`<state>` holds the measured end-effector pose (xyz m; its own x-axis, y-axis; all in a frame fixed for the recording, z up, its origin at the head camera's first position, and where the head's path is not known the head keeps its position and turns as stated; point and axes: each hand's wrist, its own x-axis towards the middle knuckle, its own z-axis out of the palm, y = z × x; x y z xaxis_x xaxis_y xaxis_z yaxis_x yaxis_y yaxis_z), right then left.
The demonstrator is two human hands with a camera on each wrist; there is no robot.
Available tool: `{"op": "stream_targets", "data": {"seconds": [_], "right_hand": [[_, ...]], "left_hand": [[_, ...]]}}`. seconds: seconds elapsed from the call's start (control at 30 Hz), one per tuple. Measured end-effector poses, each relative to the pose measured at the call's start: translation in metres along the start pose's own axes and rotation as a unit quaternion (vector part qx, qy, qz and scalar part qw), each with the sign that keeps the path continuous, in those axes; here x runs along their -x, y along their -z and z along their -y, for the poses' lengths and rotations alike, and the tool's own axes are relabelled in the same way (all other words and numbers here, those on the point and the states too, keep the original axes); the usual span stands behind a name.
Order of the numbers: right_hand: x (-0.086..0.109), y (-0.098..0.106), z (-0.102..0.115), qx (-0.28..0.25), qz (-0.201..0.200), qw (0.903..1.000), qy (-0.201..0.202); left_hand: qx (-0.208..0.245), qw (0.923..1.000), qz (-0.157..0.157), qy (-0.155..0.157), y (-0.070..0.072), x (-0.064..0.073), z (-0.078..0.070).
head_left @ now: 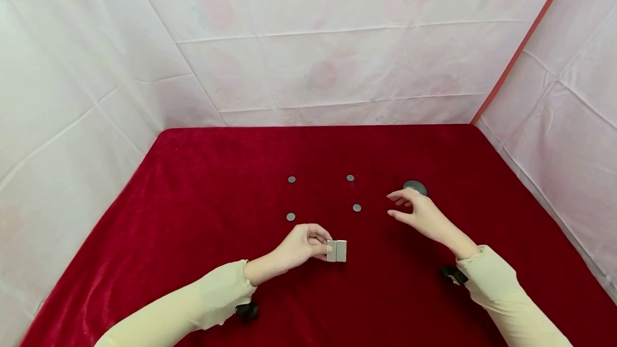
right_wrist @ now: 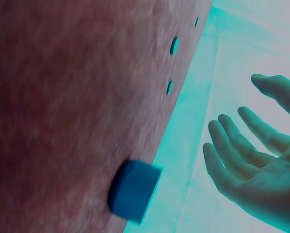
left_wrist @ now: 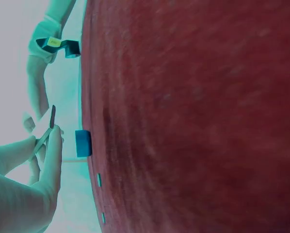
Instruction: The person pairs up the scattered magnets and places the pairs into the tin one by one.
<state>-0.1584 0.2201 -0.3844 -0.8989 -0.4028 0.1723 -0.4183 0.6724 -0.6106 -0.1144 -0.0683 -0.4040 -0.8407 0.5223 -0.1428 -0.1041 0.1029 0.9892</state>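
My left hand pinches a small grey rectangular piece made of two plates side by side, with the thumb on its left plate. From the left wrist view, the two plates meet at an angle. Over the table's right part, my right hand is held with fingers apart and nothing in them. Just beyond it stands a short, dark round container, partly hidden by that hand. In the right wrist view this container shows as a squat cylinder, apart from the spread fingers.
Several flat grey discs lie apart on the red cloth, among them a near left disc and a near right disc. Pale curtains surround the table's back and sides. Dark wrist mounts hang below the sleeves.
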Motion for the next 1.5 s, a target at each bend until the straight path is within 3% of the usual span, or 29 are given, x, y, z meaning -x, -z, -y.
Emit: {"op": "stream_targets", "data": {"seconds": [0.3, 0.67, 0.93, 1.5], "right_hand": [[-0.001, 0.015, -0.021, 0.012, -0.045, 0.9988, -0.018], [0.000, 0.028, -0.043, 0.007, -0.058, 0.9969, -0.052], [-0.001, 0.036, -0.058, -0.017, -0.032, 0.9955, -0.087], [-0.008, 0.045, -0.081, -0.065, 0.042, 0.9902, -0.116]], "left_hand": [[0.028, 0.9987, -0.038, 0.016, -0.001, -0.024, -0.009], [0.053, 0.9963, -0.066, 0.015, -0.002, -0.048, -0.015], [0.077, 0.9941, -0.074, 0.017, -0.007, -0.066, -0.019], [0.146, 0.9837, -0.098, 0.038, -0.023, -0.107, -0.027]]}}
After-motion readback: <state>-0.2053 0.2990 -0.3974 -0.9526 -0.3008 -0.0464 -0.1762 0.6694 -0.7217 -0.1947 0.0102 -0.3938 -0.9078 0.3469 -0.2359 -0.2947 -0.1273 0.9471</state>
